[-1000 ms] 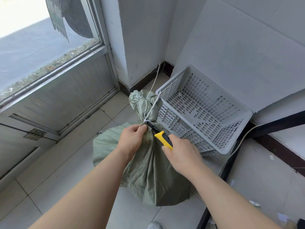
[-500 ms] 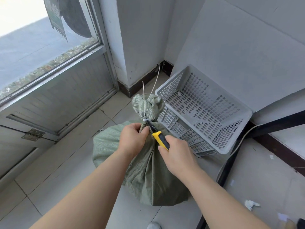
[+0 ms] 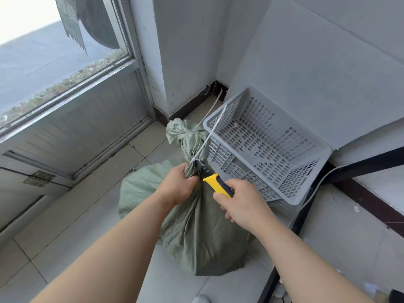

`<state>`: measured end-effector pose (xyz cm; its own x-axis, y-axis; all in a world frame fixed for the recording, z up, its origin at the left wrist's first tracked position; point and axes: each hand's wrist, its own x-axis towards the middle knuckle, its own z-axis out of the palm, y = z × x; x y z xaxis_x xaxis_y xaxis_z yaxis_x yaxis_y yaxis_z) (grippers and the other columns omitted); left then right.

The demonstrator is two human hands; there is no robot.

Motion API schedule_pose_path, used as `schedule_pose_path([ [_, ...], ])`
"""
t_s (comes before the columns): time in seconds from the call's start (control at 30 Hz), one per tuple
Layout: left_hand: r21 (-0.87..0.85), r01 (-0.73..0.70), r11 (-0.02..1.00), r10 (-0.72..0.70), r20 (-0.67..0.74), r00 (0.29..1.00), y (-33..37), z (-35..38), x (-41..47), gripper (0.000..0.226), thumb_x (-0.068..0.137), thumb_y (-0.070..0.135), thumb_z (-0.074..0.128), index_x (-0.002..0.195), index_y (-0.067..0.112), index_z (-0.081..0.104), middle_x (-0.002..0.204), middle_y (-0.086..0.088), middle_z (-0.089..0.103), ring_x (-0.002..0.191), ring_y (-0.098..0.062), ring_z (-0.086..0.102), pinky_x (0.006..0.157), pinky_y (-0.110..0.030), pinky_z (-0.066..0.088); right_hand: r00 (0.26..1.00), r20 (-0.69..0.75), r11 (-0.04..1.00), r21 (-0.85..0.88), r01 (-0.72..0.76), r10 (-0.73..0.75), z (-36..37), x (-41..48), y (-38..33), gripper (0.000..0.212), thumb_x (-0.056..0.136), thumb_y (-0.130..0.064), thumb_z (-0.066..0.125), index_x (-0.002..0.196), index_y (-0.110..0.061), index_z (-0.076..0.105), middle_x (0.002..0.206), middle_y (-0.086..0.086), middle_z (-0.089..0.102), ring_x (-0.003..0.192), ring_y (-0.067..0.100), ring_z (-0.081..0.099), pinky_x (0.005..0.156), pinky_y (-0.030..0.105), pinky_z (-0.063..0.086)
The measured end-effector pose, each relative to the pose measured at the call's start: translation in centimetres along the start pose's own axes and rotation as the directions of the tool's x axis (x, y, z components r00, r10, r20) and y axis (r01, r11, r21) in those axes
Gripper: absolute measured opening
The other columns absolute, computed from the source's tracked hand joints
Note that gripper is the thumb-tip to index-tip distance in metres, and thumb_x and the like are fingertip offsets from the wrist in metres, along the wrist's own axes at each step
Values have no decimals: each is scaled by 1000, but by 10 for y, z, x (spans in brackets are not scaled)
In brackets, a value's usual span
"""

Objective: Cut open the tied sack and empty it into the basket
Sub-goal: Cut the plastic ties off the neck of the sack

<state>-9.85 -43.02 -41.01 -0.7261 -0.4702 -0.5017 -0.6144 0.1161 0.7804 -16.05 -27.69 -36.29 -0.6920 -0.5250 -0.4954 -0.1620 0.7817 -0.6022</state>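
A full green woven sack [image 3: 196,232] stands on the tiled floor. Its gathered neck is bound by a white zip tie [image 3: 196,159], whose long tail runs up to the right. My left hand [image 3: 178,186] grips the neck just below the tie. My right hand [image 3: 242,204] holds a yellow-and-black utility knife [image 3: 215,182], and its tip meets the tie at the neck. A grey perforated plastic basket [image 3: 314,178] sits tilted right behind the sack, with its opening facing me; I see nothing inside it.
A metal door with a glass pane [image 3: 65,88] fills the left. White walls meet in a corner behind the basket. A black metal frame [image 3: 299,217] and a pale cable [image 3: 317,189] run along the right. Paper scraps lie on the floor at the right.
The zip tie's tail swung upright and then back to the right. My right hand and the knife pulled back slightly down and right, while my left hand kept its hold on the neck.
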Motion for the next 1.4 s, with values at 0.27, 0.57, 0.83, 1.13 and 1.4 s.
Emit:
schedule_pose_path([
  [0.27, -140, 109, 984, -105, 32, 994, 1, 5, -2, 6, 76, 20, 48, 77, 15, 52, 64, -2, 50, 64, -23, 45, 59, -30, 34, 998, 6, 998, -9, -56, 56, 2, -3, 10, 28, 83, -41, 57, 76, -14, 59, 69, 6, 68, 59, 25, 67, 60, 46, 58],
  [0.57, -220, 97, 971, -124, -113, 986, 8, 25, -10, 51, 101, 44, 23, 90, 11, 61, 86, -4, 63, 79, -14, 54, 69, -28, 41, 978, 122, 930, 310, -197, 167, 13, 5, -10, 22, 89, -24, 57, 89, -1, 58, 65, 11, 62, 45, 23, 55, 42, 30, 49],
  [0.83, -239, 89, 967, -137, -190, 972, 1, 33, -2, 46, 101, 42, 28, 95, 10, 61, 85, 0, 62, 81, -14, 54, 73, -30, 38, 976, 114, 904, 368, -217, 188, 14, 4, -9, 23, 90, -23, 58, 95, 0, 60, 65, 12, 62, 44, 23, 55, 41, 30, 50],
  [1.13, -58, 63, 996, -73, -177, 982, 7, 18, -3, 44, 102, 36, 31, 88, 5, 59, 79, -13, 60, 88, -34, 58, 74, -29, 35, 972, 166, 935, 285, -210, 167, -9, 12, -5, 21, 88, -24, 60, 76, -7, 60, 62, 10, 63, 43, 22, 56, 44, 32, 51],
  [1.4, 46, 6, 999, 0, -128, 992, 13, 27, -13, 42, 101, 33, 32, 67, 12, 41, 58, 2, 39, 58, -17, 38, 59, -31, 32, 965, 149, 890, 375, -259, 218, -7, 11, -3, 22, 89, -22, 62, 79, -3, 61, 63, 13, 63, 44, 25, 56, 43, 31, 51],
])
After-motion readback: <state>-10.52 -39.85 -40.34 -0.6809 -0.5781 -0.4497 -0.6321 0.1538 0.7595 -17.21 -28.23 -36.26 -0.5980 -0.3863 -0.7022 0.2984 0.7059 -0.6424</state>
